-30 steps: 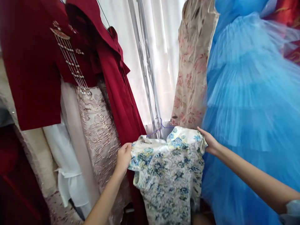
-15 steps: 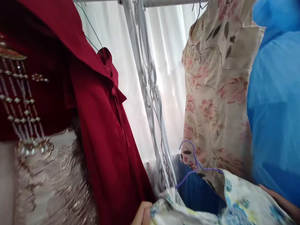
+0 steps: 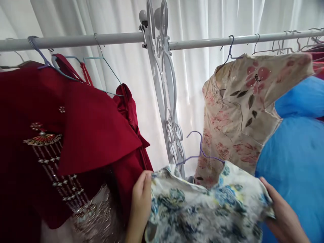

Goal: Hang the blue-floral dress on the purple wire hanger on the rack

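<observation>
A white dress with blue and yellow flowers (image 3: 197, 209) hangs on a purple wire hanger (image 3: 202, 152) in front of me. The hanger's hook points up and touches no rail. My left hand (image 3: 142, 190) is closed on the dress's left shoulder. At the other shoulder, my right hand (image 3: 280, 206) grips the cloth, its fingertips partly behind the fabric. The lower part of the dress runs out of view.
Dark red garments (image 3: 98, 128) hang on the left rail (image 3: 83, 40), one with a beaded tassel. White scrolled metal posts (image 3: 162, 84) stand mid-view. A beige floral dress (image 3: 227, 125) and a blue garment (image 3: 291, 162) hang along the right rail (image 3: 202, 43). White curtains (image 3: 121, 17) form the backdrop.
The view has tilted up, bringing both rails and their hangers into sight. The flowered dress and both hands appear higher and fuller in view, still held at the shoulders.
</observation>
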`<state>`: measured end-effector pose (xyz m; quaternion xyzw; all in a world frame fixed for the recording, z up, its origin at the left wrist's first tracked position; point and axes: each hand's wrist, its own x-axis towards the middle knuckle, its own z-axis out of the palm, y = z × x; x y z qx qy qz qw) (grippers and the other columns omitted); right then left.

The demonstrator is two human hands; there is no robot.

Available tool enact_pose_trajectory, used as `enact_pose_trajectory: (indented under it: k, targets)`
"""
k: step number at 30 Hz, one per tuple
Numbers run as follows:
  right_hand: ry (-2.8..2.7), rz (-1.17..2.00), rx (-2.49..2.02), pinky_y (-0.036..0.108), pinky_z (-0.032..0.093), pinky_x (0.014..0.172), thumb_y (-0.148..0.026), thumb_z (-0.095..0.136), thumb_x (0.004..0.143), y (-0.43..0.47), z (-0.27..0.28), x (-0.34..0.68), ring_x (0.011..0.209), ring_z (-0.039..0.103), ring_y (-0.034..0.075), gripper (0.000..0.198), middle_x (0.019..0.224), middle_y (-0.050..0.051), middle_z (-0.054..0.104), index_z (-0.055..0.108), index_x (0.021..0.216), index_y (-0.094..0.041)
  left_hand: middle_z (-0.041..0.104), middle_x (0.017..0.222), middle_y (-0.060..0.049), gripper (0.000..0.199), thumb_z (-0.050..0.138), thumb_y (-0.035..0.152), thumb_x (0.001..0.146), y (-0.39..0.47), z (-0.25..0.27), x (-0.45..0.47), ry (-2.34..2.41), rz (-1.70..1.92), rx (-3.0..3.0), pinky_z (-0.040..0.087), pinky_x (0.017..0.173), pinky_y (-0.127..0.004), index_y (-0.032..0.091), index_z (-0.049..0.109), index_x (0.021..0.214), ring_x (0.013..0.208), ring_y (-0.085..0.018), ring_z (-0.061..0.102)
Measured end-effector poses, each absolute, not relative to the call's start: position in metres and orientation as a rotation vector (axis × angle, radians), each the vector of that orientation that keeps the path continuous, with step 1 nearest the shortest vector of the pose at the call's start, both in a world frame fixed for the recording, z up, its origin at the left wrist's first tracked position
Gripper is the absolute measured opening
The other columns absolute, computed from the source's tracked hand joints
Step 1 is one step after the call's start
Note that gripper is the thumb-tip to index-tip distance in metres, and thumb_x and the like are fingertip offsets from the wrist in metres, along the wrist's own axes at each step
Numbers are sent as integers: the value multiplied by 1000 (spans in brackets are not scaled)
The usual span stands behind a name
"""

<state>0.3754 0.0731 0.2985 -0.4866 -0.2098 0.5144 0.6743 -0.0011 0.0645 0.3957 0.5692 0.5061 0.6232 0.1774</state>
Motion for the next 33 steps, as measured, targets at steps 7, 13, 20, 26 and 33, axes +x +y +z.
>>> enact_pose_trajectory:
  k: [7, 13, 20, 26, 33]
  targets:
    - [-570, 1255, -989, 40, 64, 62, -48, 71, 77, 57, 351, 305, 74, 76, 33, 50, 79, 4, 80, 68, 119, -22, 66, 80, -3, 44, 58, 61, 86, 52, 404, -62, 1477, 1823, 1479, 50, 66, -23, 18, 67, 91, 74, -19, 60]
    - [-480, 1255, -1077, 37, 63, 61, -54, 74, 72, 49, 312, 305, 80, 75, 33, 46, 84, 3, 80, 72, 108, -25, 73, 94, -7, 53, 57, 67, 83, 36, 360, -85, 1558, 1715, 1508, 56, 76, -29, 18, 71, 97, 90, -27, 68]
    - [-868, 865, -1152, 23, 56, 84, -57, 67, 83, 39, 309, 325, 117, 61, 28, 45, 118, 0, 73, 68, 120, -31, 68, 122, -8, 44, 49, 55, 92, 53, 330, -69, 1683, 1636, 1675, 50, 98, -37, 23, 68, 115, 116, -28, 61]
    - [-1097, 733, -1155, 24, 53, 85, -54, 62, 89, 32, 316, 339, 113, 61, 27, 47, 126, 3, 67, 63, 126, -26, 64, 124, -8, 34, 52, 42, 95, 64, 345, -28, 1695, 1530, 2037, 44, 102, -39, 24, 64, 121, 118, -27, 57]
    - [-1121, 710, -1062, 29, 55, 75, -54, 55, 93, 86, 316, 379, 99, 66, 27, 44, 109, 7, 72, 66, 120, -21, 68, 103, -7, 24, 50, 32, 98, 81, 383, 17, 1673, 1636, 2178, 48, 88, -34, 20, 68, 109, 98, -22, 63]
